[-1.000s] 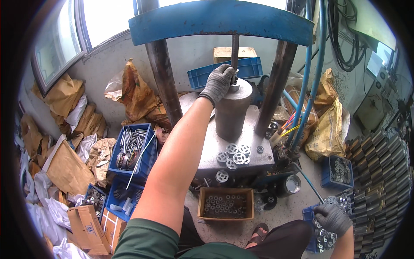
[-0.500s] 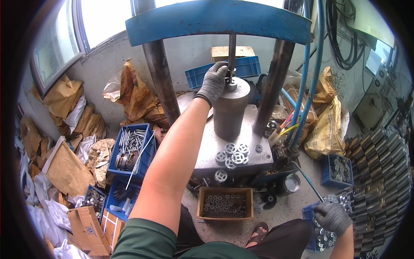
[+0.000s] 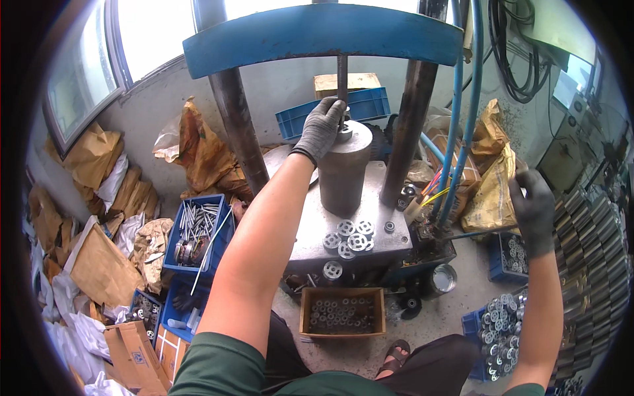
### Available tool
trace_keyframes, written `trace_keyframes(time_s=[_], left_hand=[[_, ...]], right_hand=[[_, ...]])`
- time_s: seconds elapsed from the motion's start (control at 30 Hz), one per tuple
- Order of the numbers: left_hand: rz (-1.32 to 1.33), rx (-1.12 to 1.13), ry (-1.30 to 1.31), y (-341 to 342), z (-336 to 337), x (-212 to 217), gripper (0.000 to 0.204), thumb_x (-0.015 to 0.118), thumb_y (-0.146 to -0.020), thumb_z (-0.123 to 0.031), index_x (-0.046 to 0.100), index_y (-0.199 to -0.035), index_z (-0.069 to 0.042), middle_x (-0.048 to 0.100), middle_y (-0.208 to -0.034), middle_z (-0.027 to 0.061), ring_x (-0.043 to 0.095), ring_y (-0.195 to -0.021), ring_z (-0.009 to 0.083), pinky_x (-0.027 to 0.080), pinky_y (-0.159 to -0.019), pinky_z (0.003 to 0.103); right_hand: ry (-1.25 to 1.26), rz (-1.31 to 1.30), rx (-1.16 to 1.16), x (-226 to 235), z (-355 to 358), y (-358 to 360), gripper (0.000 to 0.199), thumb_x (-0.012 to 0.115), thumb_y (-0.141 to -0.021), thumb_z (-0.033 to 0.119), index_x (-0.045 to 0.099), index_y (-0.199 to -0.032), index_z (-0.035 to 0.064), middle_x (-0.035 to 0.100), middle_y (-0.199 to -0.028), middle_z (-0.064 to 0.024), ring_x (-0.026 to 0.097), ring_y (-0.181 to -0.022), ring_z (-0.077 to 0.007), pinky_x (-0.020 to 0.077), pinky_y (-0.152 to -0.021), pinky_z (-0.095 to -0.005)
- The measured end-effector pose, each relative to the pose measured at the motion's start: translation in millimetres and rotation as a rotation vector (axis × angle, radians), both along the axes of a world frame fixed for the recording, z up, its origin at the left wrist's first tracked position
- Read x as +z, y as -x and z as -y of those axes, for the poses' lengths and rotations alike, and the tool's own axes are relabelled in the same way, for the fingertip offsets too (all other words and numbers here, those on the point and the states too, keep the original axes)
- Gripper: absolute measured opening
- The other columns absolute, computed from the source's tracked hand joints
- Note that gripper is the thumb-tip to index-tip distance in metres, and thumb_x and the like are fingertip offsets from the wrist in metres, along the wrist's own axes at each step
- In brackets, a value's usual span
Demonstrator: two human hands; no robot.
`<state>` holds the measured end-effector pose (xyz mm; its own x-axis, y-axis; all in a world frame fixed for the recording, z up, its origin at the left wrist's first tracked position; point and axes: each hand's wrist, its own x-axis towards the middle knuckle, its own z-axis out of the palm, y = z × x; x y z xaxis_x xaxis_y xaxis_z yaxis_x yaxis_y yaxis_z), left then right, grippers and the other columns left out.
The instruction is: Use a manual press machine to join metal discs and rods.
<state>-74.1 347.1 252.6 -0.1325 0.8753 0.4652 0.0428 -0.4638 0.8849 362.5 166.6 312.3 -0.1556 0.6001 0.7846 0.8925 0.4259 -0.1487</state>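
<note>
My left hand (image 3: 321,129), in a grey glove, is closed around the lower end of an upright metal rod (image 3: 342,76) under the blue crossbeam (image 3: 323,36) of a press. Just beneath its fingers, a small round metal part (image 3: 345,134) sits on the thick steel cylinder (image 3: 340,181). The fingers partly hide what is between rod and part. Off to the right, my gloved right hand (image 3: 533,214) is raised, fingers curled, at the end of a lever (image 3: 485,231) that lies nearly level. Several spoked metal discs (image 3: 356,241) lie on the press table (image 3: 307,247) in front of the cylinder.
A wooden box (image 3: 342,333) of small rings stands below the table. Blue bins hold rods (image 3: 198,221) on the left and discs (image 3: 498,330) on the right. Stacked metal cylinders (image 3: 588,264) line the right side; paper sacks (image 3: 109,247) pile up at left.
My right hand has swung up from beside the bin of discs, and the lever has risen with it from slanting down to nearly level. The left hand keeps its place at the rod.
</note>
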Motion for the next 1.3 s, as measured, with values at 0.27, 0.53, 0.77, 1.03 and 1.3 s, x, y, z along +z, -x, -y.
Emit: trace_keyframes(time_s=[0.27,0.53,0.77,1.03,1.3], left_hand=[[-0.092,-0.033,-0.013,-4.2,5.7,6.8,0.027,0.062,-0.102,-0.021,0.063,-0.122,-0.004,0.066,-0.095,0.0056,0.063,-0.087,0.0125,0.057,-0.071,0.028],[-0.152,-0.041,-0.316,-14.6,70.6,-4.5,0.023,0.067,-0.098,-0.017,0.065,-0.118,-0.005,0.066,-0.106,0.0033,0.060,-0.091,0.0116,0.051,-0.082,0.028],[0.083,-0.065,-0.135,-40.0,246.8,-58.7,0.025,0.053,-0.107,-0.026,0.063,-0.110,-0.004,0.060,-0.087,0.0013,0.055,-0.074,0.0091,0.049,-0.069,0.026],[0.394,-0.166,0.812,5.4,280.2,-179.5,0.032,0.052,-0.104,-0.035,0.062,-0.091,-0.008,0.056,-0.065,-0.0014,0.053,-0.051,0.0119,0.050,-0.047,0.030],[0.478,-0.204,1.093,7.2,253.2,-203.4,0.026,0.051,-0.102,-0.029,0.056,-0.085,-0.011,0.056,-0.063,-0.0010,0.053,-0.048,0.0121,0.047,-0.041,0.033]], right_hand=[[0.240,0.142,-0.365,31.3,-37.8,15.7,0.065,0.072,-0.081,0.067,0.073,-0.089,0.0028,0.071,-0.084,-0.0207,0.071,-0.083,-0.0350,0.0555,-0.076,-0.0454],[0.096,0.106,-0.312,15.5,-39.8,2.3,0.040,0.071,-0.089,0.043,0.072,-0.085,0.0028,0.070,-0.082,-0.0205,0.070,-0.081,-0.0371,0.0547,-0.077,-0.0461],[0.081,0.039,-0.146,-10.2,26.8,-8.3,0.028,0.072,-0.090,0.029,0.069,-0.083,0.0016,0.069,-0.083,-0.0188,0.069,-0.079,-0.0369,0.0541,-0.071,-0.0452],[0.177,0.249,0.316,-61.4,181.0,53.6,0.021,0.079,-0.077,0.017,0.066,-0.091,0.0069,0.067,-0.081,-0.0119,0.065,-0.074,-0.0366,0.0533,-0.069,-0.0454],[0.454,0.235,0.517,-137.5,142.4,127.2,0.021,0.077,-0.081,0.024,0.072,-0.092,0.0069,0.069,-0.084,-0.0133,0.067,-0.079,-0.0336,0.0550,-0.071,-0.0452]])
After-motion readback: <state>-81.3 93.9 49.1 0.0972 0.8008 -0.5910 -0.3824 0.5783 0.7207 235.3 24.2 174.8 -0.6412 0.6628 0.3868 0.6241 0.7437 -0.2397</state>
